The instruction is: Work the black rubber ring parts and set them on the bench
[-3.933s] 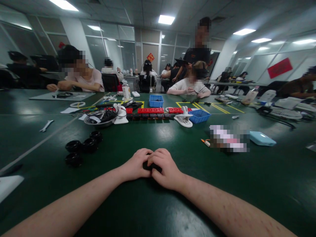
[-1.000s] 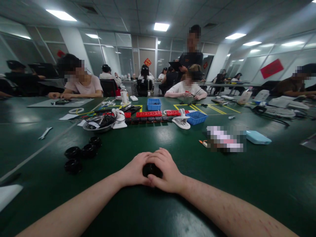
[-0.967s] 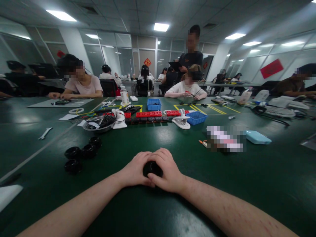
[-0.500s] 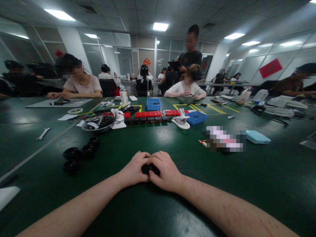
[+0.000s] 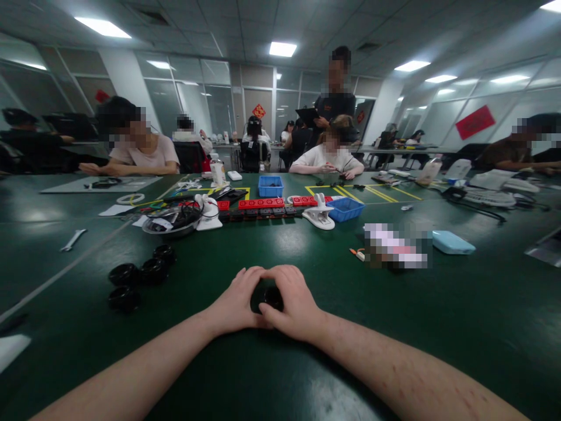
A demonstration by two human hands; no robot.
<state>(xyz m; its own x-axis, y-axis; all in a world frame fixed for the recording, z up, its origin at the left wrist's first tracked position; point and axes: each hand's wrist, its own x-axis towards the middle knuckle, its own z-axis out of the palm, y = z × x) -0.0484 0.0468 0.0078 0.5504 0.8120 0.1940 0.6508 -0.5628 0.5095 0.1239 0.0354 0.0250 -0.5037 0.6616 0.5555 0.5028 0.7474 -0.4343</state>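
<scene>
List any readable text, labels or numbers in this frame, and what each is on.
None can be read.
Red banner at right: blurred.
Red diamond sign at the back: too small.
Bottle label: too small.
Black round part between the left hand and right hand: no marking shows.
</scene>
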